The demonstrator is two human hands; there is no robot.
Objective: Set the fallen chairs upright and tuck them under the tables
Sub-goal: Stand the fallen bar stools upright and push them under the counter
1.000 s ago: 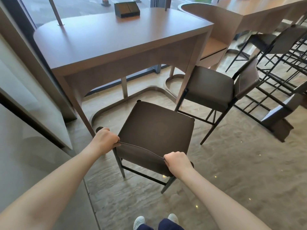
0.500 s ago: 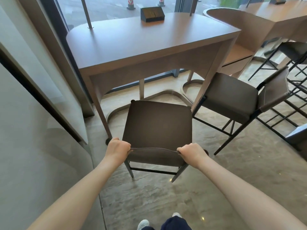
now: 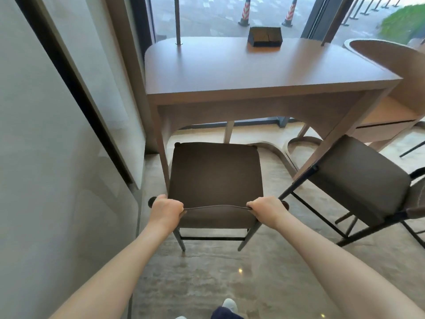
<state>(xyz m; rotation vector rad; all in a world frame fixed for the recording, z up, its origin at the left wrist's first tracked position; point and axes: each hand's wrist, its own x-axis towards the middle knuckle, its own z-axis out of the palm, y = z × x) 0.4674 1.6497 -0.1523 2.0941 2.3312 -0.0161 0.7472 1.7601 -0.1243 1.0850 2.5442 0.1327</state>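
Note:
A dark brown chair [image 3: 215,173] stands upright on the floor, facing the wooden table [image 3: 264,72]. Its front edge sits just under the table's near edge, beside the table's left leg. My left hand [image 3: 166,209] grips the left end of the chair's backrest top. My right hand [image 3: 268,208] grips the right end. A second brown chair [image 3: 358,180] stands upright to the right, turned at an angle by the table's right leg.
A grey wall panel [image 3: 57,157] runs close along the left. A dark box [image 3: 264,36] rests on the tabletop by the window. Another curved wooden table [image 3: 391,56] stands at the right. My shoe [image 3: 230,306] shows at the bottom.
The chair has been swung round to face the table squarely and has moved closer to it. The view has shifted left and nearer. Both hands keep their grip on the backrest.

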